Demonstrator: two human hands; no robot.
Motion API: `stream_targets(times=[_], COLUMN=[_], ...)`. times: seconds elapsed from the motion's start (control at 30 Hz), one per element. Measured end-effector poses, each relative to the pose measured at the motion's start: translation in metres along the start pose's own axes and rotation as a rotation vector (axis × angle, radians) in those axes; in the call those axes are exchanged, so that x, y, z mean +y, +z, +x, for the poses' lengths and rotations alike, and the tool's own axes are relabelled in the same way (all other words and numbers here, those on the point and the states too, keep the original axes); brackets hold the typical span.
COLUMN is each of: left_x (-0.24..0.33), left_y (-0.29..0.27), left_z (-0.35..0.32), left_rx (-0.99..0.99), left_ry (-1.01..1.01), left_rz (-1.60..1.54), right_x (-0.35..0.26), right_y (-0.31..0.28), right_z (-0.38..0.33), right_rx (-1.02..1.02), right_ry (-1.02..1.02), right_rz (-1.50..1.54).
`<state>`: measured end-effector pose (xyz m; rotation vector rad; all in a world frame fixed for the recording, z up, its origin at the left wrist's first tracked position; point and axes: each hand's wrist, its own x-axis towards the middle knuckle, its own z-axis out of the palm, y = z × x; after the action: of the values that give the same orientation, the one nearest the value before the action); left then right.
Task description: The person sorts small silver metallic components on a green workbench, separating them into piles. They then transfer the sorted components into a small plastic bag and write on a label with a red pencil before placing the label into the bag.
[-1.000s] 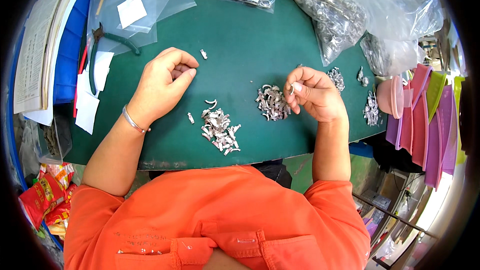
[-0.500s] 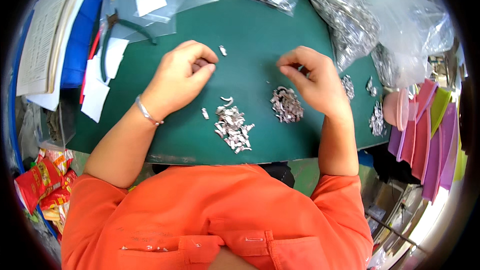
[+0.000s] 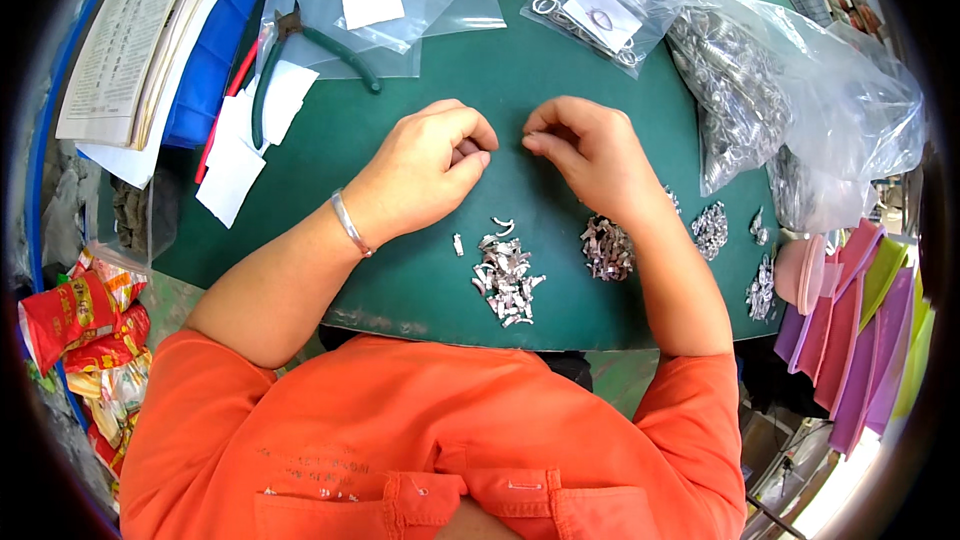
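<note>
Both hands have converged above the clip pile (image 3: 505,278): left hand (image 3: 425,175) curled, apparently pinching a small metal piece; right hand (image 3: 585,150) pinched likewise. Joining step; next needs precise alignment.

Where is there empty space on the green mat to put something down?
Bare green mat lies between the pliers and the left hand, and above both hands below the clear bags. It is crowded by the metal piles near the right hand.
</note>
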<state>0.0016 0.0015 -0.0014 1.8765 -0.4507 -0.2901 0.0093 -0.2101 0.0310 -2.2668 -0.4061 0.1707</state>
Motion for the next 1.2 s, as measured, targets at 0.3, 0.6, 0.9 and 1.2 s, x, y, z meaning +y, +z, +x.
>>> stream_targets(times=[0.3, 0.6, 0.9, 1.2], left_x=[0.001, 0.001, 0.002, 0.001], left_y=[-0.001, 0.000, -0.001, 0.000], left_z=[0.000, -0.001, 0.000, 0.000], left_rx=[0.013, 0.013, 0.002, 0.005], left_ry=[-0.005, -0.007, 0.003, -0.034], left_rz=[0.030, 0.033, 0.028, 0.077], right_x=[0.000, -0.001, -0.003, -0.005], right_y=[-0.007, -0.008, 0.006, -0.004], right_z=[-0.050, -0.055, -0.057, -0.076], right_rx=[0.101, 0.073, 0.157, 0.127], right_ry=[0.190, 0.014, -0.170, -0.268], right_rz=[0.519, 0.215, 0.151, -0.080])
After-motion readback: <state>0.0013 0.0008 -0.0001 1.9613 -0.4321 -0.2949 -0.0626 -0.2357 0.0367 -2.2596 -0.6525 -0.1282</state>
